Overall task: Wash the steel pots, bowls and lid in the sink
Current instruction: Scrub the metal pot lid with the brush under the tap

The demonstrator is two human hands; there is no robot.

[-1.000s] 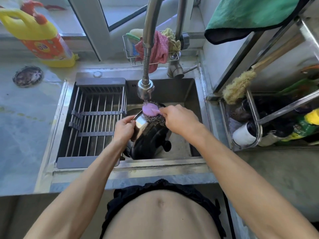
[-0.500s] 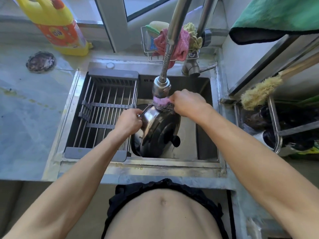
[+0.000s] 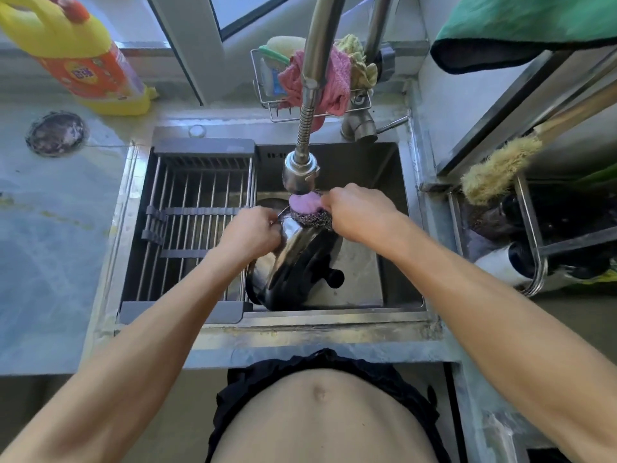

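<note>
Yellow detergent bottle (image 3: 78, 58) on counter, green towel (image 3: 527, 25) hanging right.

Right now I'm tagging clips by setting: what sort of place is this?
Most likely a home kitchen: a steel sink under a pull-down tap, a yellow detergent bottle by the window, and the hands scrubbing a pot with a scourer.

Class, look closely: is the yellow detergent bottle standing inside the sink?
No, the yellow detergent bottle stands on the counter behind the sink.
</note>
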